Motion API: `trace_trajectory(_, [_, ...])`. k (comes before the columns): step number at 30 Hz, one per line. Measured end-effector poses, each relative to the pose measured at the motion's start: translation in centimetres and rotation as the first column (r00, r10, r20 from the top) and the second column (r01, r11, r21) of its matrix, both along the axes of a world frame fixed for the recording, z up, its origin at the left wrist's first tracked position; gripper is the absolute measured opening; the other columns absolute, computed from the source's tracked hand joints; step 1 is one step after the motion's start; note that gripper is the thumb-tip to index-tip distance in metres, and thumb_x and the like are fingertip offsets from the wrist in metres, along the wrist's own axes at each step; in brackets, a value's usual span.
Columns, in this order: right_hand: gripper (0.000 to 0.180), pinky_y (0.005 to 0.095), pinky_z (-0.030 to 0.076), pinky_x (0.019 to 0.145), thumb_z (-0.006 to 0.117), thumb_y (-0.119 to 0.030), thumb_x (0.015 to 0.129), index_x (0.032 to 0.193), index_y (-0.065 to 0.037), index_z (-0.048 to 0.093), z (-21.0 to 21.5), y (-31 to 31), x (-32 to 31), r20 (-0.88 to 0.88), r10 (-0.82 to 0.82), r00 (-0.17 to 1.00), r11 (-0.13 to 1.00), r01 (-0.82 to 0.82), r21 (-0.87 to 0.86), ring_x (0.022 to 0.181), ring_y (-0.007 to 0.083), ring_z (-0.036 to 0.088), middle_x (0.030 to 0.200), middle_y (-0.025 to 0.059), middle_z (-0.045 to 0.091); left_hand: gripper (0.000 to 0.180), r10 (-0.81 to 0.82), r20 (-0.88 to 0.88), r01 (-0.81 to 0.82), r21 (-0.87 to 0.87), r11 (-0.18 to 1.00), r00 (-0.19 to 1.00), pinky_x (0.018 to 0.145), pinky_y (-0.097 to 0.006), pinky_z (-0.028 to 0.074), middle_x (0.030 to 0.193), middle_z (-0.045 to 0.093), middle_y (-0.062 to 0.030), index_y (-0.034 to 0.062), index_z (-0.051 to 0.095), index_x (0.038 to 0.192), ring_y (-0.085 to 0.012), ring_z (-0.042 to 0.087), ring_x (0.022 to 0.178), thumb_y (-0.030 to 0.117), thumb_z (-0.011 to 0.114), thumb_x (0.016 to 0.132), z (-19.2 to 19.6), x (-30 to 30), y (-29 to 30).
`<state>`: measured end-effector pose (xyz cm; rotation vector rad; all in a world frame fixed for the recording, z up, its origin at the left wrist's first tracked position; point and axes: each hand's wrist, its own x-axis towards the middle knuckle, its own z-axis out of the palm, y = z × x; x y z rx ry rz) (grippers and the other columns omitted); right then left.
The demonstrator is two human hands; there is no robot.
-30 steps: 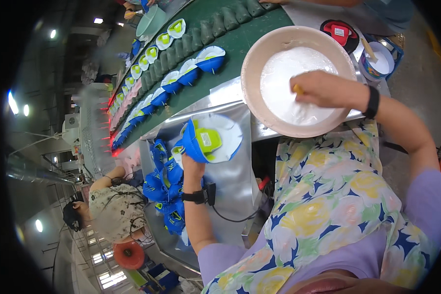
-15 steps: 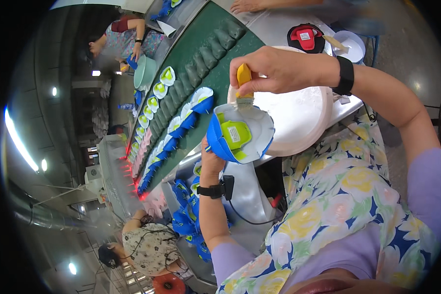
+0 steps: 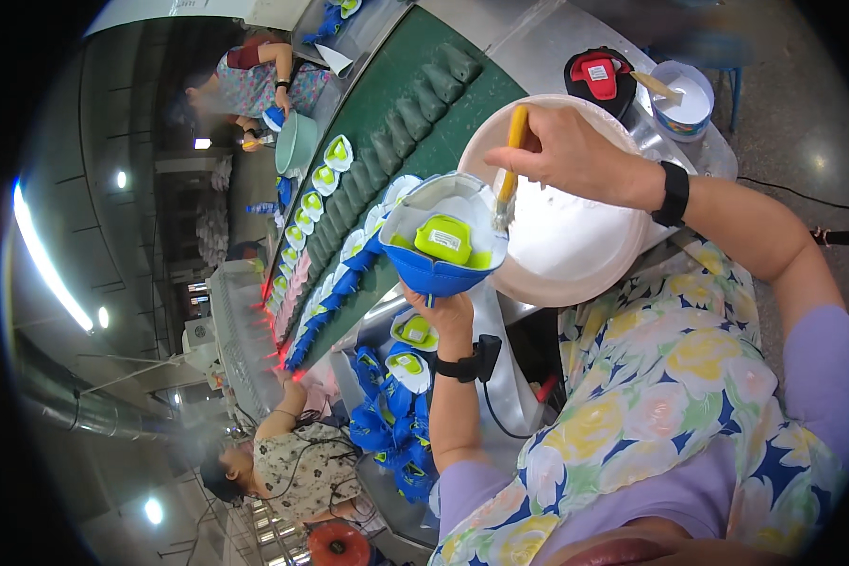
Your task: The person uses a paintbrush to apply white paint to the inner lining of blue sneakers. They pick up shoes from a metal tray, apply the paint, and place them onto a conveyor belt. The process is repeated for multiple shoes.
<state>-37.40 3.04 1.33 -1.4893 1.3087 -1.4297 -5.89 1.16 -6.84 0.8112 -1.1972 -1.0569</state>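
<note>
We see the left hand (image 3: 446, 316) closed under a blue shoe part (image 3: 441, 241), holding it up from below with the white and yellow-green inside facing us. The right hand (image 3: 575, 151) is clamped on a yellow-handled brush (image 3: 509, 165), bristle end down on the part's right rim, probably touching, but fisheye blur makes contact hard to confirm. The hands are apart, right above and to the right of the left. A wide bowl of white paste (image 3: 566, 236) sits right behind the part. A green conveyor (image 3: 387, 85) carries more parts; blue pieces (image 3: 387, 424) pile below the left wrist.
</note>
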Motion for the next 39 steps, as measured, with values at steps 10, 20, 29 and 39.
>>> trace_trajectory(10, [0.032, 0.0234, 0.052, 0.053, 0.069, -0.027, 0.088, 0.09, 0.003, 0.06, -1.2, 1.3, 1.4, 0.35, 0.091, 0.932, 0.984, -0.139, 0.113, 0.06, 0.0131, 0.064, 0.076, 0.011, 0.066, 0.037, 0.12, 0.087, -0.101, -0.194, 0.976, 0.989, 0.102, -0.038, 0.043, 0.123, 0.058, -0.0086, 0.0033, 0.052, 0.129, -0.0228, 0.057, 0.113, 0.013, 0.057, 0.094, 4.4, -2.2, 0.1])
trace_trajectory(20, [0.033, 0.0231, 0.052, 0.056, 0.071, -0.029, 0.088, 0.091, 0.002, 0.06, -2.6, 1.2, 1.5, 0.343, 0.133, 0.93, 0.99, -0.141, 0.0, 0.062, 0.013, 0.065, 0.075, 0.0084, 0.066, 0.05, 0.209, 0.486, -0.078, -0.276, 0.958, 0.848, 0.101, -0.032, 0.041, 0.13, 0.053, -0.0101, -0.0005, 0.046, 0.136, -0.0185, 0.053, 0.116, 0.012, 0.062, 0.09, 4.4, -1.7, 0.5])
trace_trajectory(29, [0.026, 0.0249, 0.052, 0.066, 0.069, -0.025, 0.09, 0.097, -0.001, 0.059, -1.0, 2.2, 0.4, 0.193, 0.143, 0.971, 0.974, -0.104, -0.203, 0.072, 0.0145, 0.065, 0.082, 0.0087, 0.065, 0.048, -0.126, 0.507, 0.114, 0.056, 0.992, 0.852, 0.095, -0.035, 0.048, 0.124, 0.059, -0.0136, 0.0005, 0.047, 0.134, -0.0234, 0.057, 0.113, 0.024, 0.056, 0.093, 1.7, 3.5, -1.7])
trace_trajectory(39, [0.019, 0.0379, 0.052, 0.073, 0.064, -0.022, 0.092, 0.098, -0.006, 0.057, 0.8, 2.1, 3.1, -0.252, 0.356, 0.9, 0.611, -0.428, -0.665, 0.086, 0.0296, 0.064, 0.092, 0.0108, 0.063, 0.06, -0.08, -0.676, 0.664, 0.685, 0.298, 0.733, 0.093, -0.049, 0.052, 0.127, 0.061, -0.0155, 0.0094, 0.054, 0.131, -0.0318, 0.062, 0.112, 0.055, 0.046, 0.094, -1.0, -1.0, 3.4])
